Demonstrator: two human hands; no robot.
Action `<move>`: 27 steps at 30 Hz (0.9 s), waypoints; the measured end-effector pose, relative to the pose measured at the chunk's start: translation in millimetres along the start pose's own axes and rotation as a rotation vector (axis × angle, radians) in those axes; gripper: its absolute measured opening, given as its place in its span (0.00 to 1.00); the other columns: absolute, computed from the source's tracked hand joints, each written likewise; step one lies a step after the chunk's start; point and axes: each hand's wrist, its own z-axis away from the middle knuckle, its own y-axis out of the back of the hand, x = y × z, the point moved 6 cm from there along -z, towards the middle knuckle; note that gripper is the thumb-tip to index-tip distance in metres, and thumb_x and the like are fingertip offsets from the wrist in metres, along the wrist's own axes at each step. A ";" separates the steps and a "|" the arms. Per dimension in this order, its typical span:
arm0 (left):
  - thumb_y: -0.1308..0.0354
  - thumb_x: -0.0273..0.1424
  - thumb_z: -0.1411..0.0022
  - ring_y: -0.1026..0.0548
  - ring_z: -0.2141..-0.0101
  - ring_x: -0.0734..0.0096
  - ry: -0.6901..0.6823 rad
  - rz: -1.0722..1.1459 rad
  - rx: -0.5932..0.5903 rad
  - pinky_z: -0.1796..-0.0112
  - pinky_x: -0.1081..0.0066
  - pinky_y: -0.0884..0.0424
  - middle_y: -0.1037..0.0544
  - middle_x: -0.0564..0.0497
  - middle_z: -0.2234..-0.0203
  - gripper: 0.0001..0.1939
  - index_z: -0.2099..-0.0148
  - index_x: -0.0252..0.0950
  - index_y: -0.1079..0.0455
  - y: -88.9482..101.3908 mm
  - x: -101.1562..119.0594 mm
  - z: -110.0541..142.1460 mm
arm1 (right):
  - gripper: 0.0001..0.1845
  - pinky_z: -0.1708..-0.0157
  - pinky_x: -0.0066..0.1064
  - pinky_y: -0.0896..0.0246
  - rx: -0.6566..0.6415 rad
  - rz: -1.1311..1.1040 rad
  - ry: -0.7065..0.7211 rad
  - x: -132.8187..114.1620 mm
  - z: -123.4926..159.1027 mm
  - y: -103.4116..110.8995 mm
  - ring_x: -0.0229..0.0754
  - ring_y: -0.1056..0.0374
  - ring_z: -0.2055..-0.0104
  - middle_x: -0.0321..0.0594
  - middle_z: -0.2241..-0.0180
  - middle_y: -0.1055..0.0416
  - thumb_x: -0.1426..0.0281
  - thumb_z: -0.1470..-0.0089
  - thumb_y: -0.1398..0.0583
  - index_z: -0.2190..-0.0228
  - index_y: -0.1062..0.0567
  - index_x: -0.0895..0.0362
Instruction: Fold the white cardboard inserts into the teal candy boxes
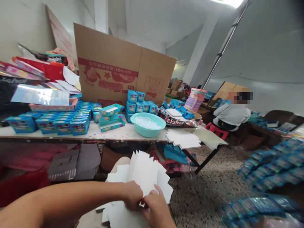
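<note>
A fanned bundle of white paper sheets [140, 171] rises in front of me, with more white sheets [123, 215] lying flat below it at the bottom of the view. My left hand [131, 194] grips the bundle from the left, its fingers curled over the sheet edges. My right hand [156, 205] pinches the same sheets from the lower right, close against my left hand. Part of the bundle's lower edge is hidden behind my fingers.
Ahead stands a long table [95, 134] with rows of blue boxes [78, 126], a teal basin [147, 125] of small white pieces and loose white sheets. A large cardboard sheet [111, 66] stands behind them. A seated person [231, 115] is at the right, beyond blurred blue packs [273, 167].
</note>
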 end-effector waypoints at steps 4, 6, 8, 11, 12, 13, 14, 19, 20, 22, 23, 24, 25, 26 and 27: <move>0.42 0.19 0.50 0.28 0.74 0.70 -0.140 -0.334 0.137 0.52 0.63 0.34 0.24 0.52 0.80 0.11 0.80 0.37 0.31 13.2 14.2 39.2 | 0.21 0.40 0.43 0.57 -0.006 -0.052 0.092 15.7 3.7 49.1 0.44 0.33 0.56 0.36 0.61 0.26 0.68 0.59 0.33 0.59 0.26 0.53; 0.44 0.19 0.45 0.28 0.72 0.72 -0.196 -0.374 0.194 0.45 0.64 0.40 0.24 0.53 0.79 0.13 0.78 0.38 0.31 25.5 4.8 59.4 | 0.20 0.41 0.43 0.57 -0.017 0.066 0.077 32.9 4.7 58.7 0.46 0.34 0.53 0.38 0.59 0.26 0.75 0.58 0.36 0.60 0.26 0.54; 0.46 0.20 0.42 0.27 0.65 0.72 -0.214 -0.429 0.260 0.40 0.66 0.47 0.23 0.54 0.74 0.12 0.73 0.39 0.28 42.9 -13.9 75.9 | 0.13 0.48 0.40 0.49 -0.079 0.193 0.019 46.4 6.0 56.9 0.45 0.33 0.57 0.40 0.63 0.25 0.80 0.55 0.40 0.65 0.25 0.55; 0.48 0.20 0.40 0.32 0.48 0.68 -0.113 -0.510 0.438 0.39 0.61 0.49 0.23 0.51 0.58 0.12 0.58 0.38 0.27 75.4 -43.1 92.8 | 0.11 0.63 0.34 0.45 -0.145 0.285 -0.053 45.2 4.5 47.9 0.43 0.31 0.66 0.41 0.70 0.26 0.81 0.50 0.45 0.72 0.25 0.57; 0.48 0.21 0.40 0.36 0.44 0.65 -0.036 -0.505 0.522 0.40 0.59 0.48 0.25 0.49 0.52 0.15 0.53 0.38 0.29 85.9 -50.0 97.2 | 0.11 0.65 0.34 0.46 -0.140 0.292 -0.070 38.9 1.8 45.7 0.43 0.31 0.67 0.41 0.71 0.26 0.81 0.50 0.45 0.73 0.25 0.57; 0.49 0.23 0.39 0.39 0.42 0.62 0.046 -0.473 0.602 0.41 0.57 0.45 0.28 0.47 0.49 0.16 0.49 0.38 0.31 94.1 -54.3 101.3 | 0.11 0.66 0.33 0.46 -0.123 0.291 -0.089 30.4 -2.3 44.2 0.43 0.31 0.67 0.42 0.71 0.26 0.81 0.50 0.45 0.73 0.25 0.57; 0.49 0.26 0.38 0.38 0.42 0.59 0.128 -0.415 0.670 0.43 0.56 0.42 0.29 0.46 0.48 0.16 0.47 0.38 0.32 98.8 -56.4 104.6 | 0.10 0.66 0.34 0.46 -0.104 0.282 -0.111 20.5 -7.5 42.7 0.43 0.31 0.68 0.43 0.71 0.26 0.81 0.51 0.45 0.73 0.25 0.58; 0.50 0.40 0.36 0.27 0.56 0.62 0.384 0.042 0.785 0.57 0.63 0.29 0.26 0.43 0.54 0.23 0.42 0.35 0.42 69.0 -49.5 102.1 | 0.08 0.67 0.34 0.43 -0.039 0.099 -0.202 -40.3 -36.8 27.9 0.46 0.29 0.67 0.45 0.69 0.24 0.75 0.46 0.44 0.65 0.26 0.59; 0.51 0.40 0.35 0.26 0.56 0.63 0.413 0.112 0.783 0.58 0.64 0.28 0.26 0.42 0.53 0.24 0.40 0.34 0.44 58.0 -49.6 98.7 | 0.09 0.68 0.33 0.42 -0.037 0.034 -0.191 -52.4 -40.3 23.6 0.46 0.28 0.67 0.45 0.68 0.24 0.72 0.46 0.43 0.62 0.26 0.60; 0.53 0.38 0.35 0.27 0.52 0.61 0.458 0.207 0.769 0.56 0.63 0.28 0.28 0.41 0.50 0.24 0.40 0.34 0.45 39.4 -54.5 91.0 | 0.14 0.69 0.33 0.40 -0.040 -0.111 -0.131 -70.7 -41.6 17.5 0.46 0.28 0.67 0.44 0.67 0.23 0.65 0.47 0.41 0.60 0.27 0.60; 0.53 0.37 0.35 0.28 0.50 0.60 0.478 0.239 0.755 0.55 0.62 0.29 0.30 0.40 0.48 0.23 0.40 0.34 0.44 33.0 -59.0 87.0 | 0.16 0.69 0.32 0.39 -0.024 -0.178 -0.087 -75.1 -39.1 18.0 0.46 0.28 0.66 0.44 0.66 0.23 0.63 0.48 0.40 0.60 0.27 0.59; 0.53 0.35 0.36 0.29 0.49 0.60 0.494 0.269 0.733 0.53 0.62 0.30 0.30 0.40 0.46 0.23 0.40 0.34 0.44 28.8 -64.2 83.1 | 0.16 0.67 0.32 0.38 0.013 -0.233 -0.041 -74.9 -34.6 21.6 0.45 0.28 0.65 0.43 0.65 0.23 0.62 0.48 0.39 0.60 0.27 0.59; 0.53 0.34 0.37 0.30 0.48 0.61 0.501 0.299 0.701 0.52 0.62 0.30 0.31 0.41 0.46 0.23 0.41 0.35 0.43 26.7 -69.3 79.2 | 0.14 0.65 0.32 0.37 0.072 -0.272 0.000 -70.0 -28.3 28.5 0.45 0.29 0.64 0.43 0.64 0.23 0.63 0.47 0.40 0.60 0.27 0.58; 0.53 0.33 0.37 0.29 0.49 0.62 0.499 0.326 0.665 0.53 0.63 0.30 0.30 0.42 0.47 0.22 0.41 0.35 0.42 26.8 -73.9 75.9 | 0.13 0.62 0.33 0.37 0.145 -0.292 0.036 -60.7 -20.6 37.6 0.44 0.29 0.62 0.43 0.63 0.23 0.66 0.46 0.41 0.59 0.27 0.58; 0.52 0.33 0.38 0.28 0.50 0.63 0.486 0.340 0.637 0.53 0.64 0.29 0.29 0.43 0.48 0.22 0.42 0.36 0.40 29.1 -77.3 73.7 | 0.12 0.59 0.34 0.37 0.214 -0.286 0.065 -48.3 -12.3 47.5 0.43 0.30 0.61 0.43 0.62 0.24 0.70 0.44 0.44 0.58 0.27 0.58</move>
